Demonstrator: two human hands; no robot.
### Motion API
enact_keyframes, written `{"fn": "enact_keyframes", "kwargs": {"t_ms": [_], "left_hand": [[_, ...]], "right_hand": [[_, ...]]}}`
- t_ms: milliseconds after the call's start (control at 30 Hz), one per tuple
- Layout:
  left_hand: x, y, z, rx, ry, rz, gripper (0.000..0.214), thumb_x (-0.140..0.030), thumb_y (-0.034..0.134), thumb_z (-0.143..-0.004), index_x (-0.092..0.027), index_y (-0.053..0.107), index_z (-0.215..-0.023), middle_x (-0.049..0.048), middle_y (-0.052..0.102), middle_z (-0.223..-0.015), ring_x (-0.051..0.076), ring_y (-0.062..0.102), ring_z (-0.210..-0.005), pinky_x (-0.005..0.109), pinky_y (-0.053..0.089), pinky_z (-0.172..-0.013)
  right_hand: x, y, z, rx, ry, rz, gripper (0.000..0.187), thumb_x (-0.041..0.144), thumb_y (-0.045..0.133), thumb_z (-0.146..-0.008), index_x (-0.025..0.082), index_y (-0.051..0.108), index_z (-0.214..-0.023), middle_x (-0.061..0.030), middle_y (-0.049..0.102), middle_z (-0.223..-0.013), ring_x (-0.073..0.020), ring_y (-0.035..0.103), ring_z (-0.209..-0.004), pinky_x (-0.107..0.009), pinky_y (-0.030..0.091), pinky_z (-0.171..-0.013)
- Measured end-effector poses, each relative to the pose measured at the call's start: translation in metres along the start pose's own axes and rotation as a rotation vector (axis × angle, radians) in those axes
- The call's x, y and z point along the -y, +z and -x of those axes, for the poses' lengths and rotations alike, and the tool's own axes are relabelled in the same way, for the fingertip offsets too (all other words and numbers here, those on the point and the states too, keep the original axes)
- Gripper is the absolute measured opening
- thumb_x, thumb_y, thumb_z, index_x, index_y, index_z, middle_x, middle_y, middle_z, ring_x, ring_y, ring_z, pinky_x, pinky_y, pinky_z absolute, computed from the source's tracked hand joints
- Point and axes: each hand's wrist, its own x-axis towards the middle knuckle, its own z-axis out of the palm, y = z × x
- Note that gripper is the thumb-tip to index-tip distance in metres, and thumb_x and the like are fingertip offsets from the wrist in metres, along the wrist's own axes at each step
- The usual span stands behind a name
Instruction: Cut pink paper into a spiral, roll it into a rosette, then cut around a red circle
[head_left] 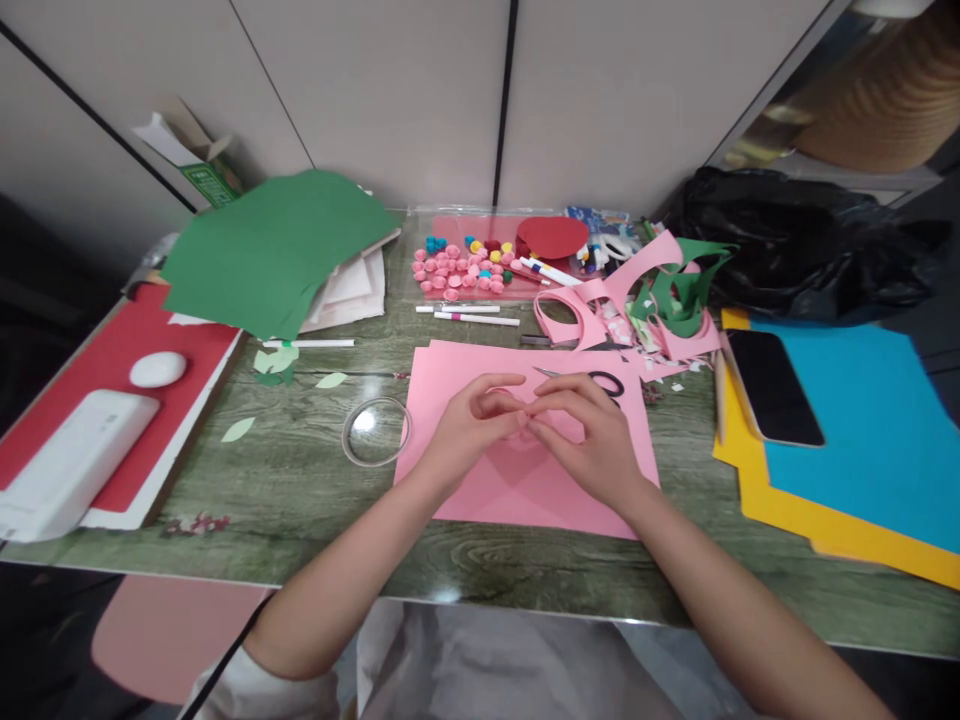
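Note:
My left hand (pixel 471 425) and my right hand (pixel 592 432) meet above a pink paper sheet (pixel 517 480) in the middle of the table. Both have their fingers curled and pinched together around a small pink paper piece (pixel 523 424), mostly hidden between the fingertips. Black-handled scissors (pixel 606 381) lie on the pink sheet just behind my right hand. A clear tape roll (pixel 376 431) lies on the table left of my left hand.
Green paper (pixel 270 245) and a red sheet with white objects (pixel 90 440) lie at the left. Small pink paper rolls (pixel 457 272), pens (pixel 469 314) and pink and green scraps (pixel 652 300) sit behind. A phone (pixel 772 385) rests on blue and yellow sheets (pixel 870 450) at right.

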Motion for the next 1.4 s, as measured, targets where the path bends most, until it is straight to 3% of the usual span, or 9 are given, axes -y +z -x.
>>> {"fn": "enact_keyframes", "kwargs": {"t_ms": [333,800,1000,1200,1400], "left_hand": [[-0.001,0.000,0.000,-0.012,0.032,-0.049,0.036,-0.013,0.066,-0.070,-0.017,0.056,-0.104,0.0011,0.066,-0.078,0.012,0.062,-0.069,0.026,0.048,-0.066],[0.003,0.003,0.001,0.040,0.007,-0.062,0.038,-0.019,0.068,-0.071,-0.019,0.056,-0.107,0.0031,0.066,-0.084,0.015,0.061,-0.078,0.030,0.048,-0.074],[0.004,0.004,0.001,0.057,0.021,-0.155,0.038,-0.023,0.069,-0.071,-0.018,0.057,-0.106,0.0046,0.066,-0.084,0.017,0.061,-0.085,0.033,0.045,-0.081],[0.005,0.003,0.001,0.072,0.028,-0.114,0.039,-0.022,0.071,-0.069,-0.019,0.057,-0.106,0.0021,0.066,-0.080,0.016,0.062,-0.080,0.031,0.046,-0.079],[-0.004,-0.002,0.001,0.024,0.016,-0.057,0.041,-0.024,0.071,-0.070,-0.019,0.056,-0.108,0.0007,0.065,-0.077,0.012,0.060,-0.067,0.026,0.047,-0.065]], "right_hand": [[-0.007,0.006,0.000,0.118,-0.119,0.002,0.032,0.012,0.046,-0.089,0.029,0.060,-0.113,-0.0064,0.058,-0.107,-0.0194,0.054,-0.102,-0.039,0.047,-0.086],[-0.006,0.004,0.002,-0.015,0.018,-0.008,0.011,0.014,0.064,-0.077,0.024,0.064,-0.078,-0.0023,0.059,-0.093,-0.0190,0.057,-0.090,-0.037,0.048,-0.079],[-0.004,0.005,0.000,-0.032,0.044,-0.071,0.016,0.015,0.067,-0.073,0.023,0.055,-0.066,-0.0009,0.058,-0.087,-0.0190,0.058,-0.086,-0.037,0.048,-0.076],[-0.002,0.005,-0.001,-0.013,0.038,-0.062,0.019,0.009,0.065,-0.071,0.022,0.052,-0.067,-0.0003,0.056,-0.085,-0.0180,0.057,-0.084,-0.036,0.047,-0.077],[0.002,0.001,0.000,-0.013,-0.025,0.001,0.015,0.014,0.065,-0.077,0.025,0.061,-0.087,-0.0018,0.058,-0.089,-0.0182,0.057,-0.089,-0.035,0.046,-0.080]]}}
